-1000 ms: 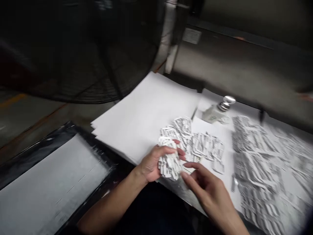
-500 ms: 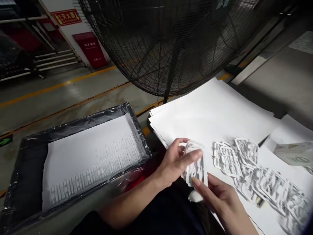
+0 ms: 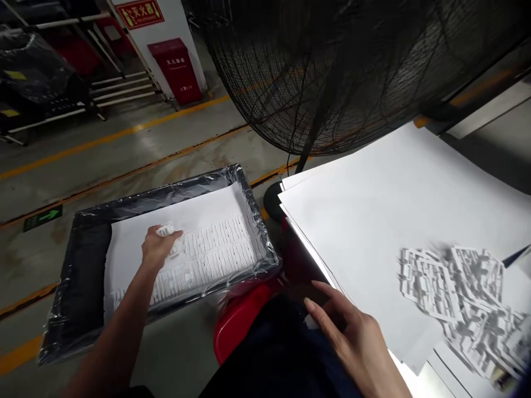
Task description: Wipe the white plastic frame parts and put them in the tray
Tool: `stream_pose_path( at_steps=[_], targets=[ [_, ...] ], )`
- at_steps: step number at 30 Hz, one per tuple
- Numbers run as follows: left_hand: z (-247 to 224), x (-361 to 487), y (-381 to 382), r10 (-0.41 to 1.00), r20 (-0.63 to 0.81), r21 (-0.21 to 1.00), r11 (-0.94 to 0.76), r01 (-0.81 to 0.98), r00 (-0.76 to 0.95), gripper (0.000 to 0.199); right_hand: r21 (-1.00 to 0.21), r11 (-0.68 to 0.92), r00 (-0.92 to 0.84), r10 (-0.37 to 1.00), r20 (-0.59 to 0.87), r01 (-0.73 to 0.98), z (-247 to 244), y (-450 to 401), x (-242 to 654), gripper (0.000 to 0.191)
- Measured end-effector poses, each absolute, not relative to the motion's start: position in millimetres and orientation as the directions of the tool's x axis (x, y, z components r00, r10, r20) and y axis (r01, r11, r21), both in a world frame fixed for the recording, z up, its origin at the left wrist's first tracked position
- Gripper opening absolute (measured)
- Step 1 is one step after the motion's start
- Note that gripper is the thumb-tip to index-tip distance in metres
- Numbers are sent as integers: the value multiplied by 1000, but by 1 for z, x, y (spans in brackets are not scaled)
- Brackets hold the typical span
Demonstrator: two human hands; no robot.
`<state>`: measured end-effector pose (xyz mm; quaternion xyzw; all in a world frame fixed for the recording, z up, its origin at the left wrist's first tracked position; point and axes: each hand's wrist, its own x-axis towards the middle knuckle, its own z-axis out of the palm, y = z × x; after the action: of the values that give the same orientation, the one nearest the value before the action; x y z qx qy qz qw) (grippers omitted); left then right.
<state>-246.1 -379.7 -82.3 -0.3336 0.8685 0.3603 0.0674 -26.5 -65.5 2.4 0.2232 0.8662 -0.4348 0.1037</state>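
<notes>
Laying white die-cut pieces out in a tray, by the look of it. Left hand (image 3: pixel 160 246) stretched out over the shallow black tray lined with clear plastic film (image 3: pixel 66 309), fingers closed round a small white die-cut paper bundle (image 3: pixel 166 229), pressing or setting it at the top-left end of the rows already there. Right hand (image 3: pixel 352 337) hovering empty at the near edge of the tabletop (image 3: pixel 489 110), fingers loosely spread, holding nothing, just beside the stack of large white paper sheets (image 3: pixel 373 204).

Next move, as a judgement: releasing the bundle squarely in line with the neighbouring rows, without nudging those already placed; then going back to the loose supply for more.

Inside the tray: a white paper liner sheet (image 3: pixel 128 243) covering most of the floor, carrying neat rows of small white cut-out pieces (image 3: pixel 215 254) across its middle and lower right, with the sheet's upper left bare. Dark strip of tray floor uncovered at the left.

On the sheets, far right: a loose heap of white lattice-like die-cut pieces (image 3: pixel 456 293), blurred, well apart from the tray. Behind, a large black wire-guard floor fan (image 3: pixel 332 72); below the tabletop's edge, a red rounded object (image 3: pixel 238 320), unclear what.
</notes>
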Motion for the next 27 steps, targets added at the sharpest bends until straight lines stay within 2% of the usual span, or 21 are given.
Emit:
stream_pose_path(
  at_steps=[1, 3, 7, 12, 19, 27],
  targets=[
    [-94, -251, -395, -552, -368, 511, 552, -659, -748, 49, -703, 511, -869, 303, -391, 494, -1, -63, -24, 46],
    [-115, -257, -414, -569, -379, 401, 610, -683, -730, 39, -701, 492, -856, 303, -418, 517, -6, -60, -19, 46],
    [-143, -264, -429, -562, -372, 256, 702, -664, -738, 40, -704, 465, -843, 311, -438, 537, -12, -59, -14, 46],
    [-148, -272, -444, -553, -414, 141, 746, -651, -723, 41, -685, 413, -799, 341, -495, 600, -11, -57, -11, 48],
    [-144, -275, -451, -453, -505, 115, 809, -577, -735, 41, -672, 361, -763, 333, -555, 646, -8, -58, -9, 47],
    [-149, -266, -445, -411, -506, 122, 836, -535, -758, 41, -682, 359, -771, 313, -555, 637, -12, -59, -5, 49]
  ],
)
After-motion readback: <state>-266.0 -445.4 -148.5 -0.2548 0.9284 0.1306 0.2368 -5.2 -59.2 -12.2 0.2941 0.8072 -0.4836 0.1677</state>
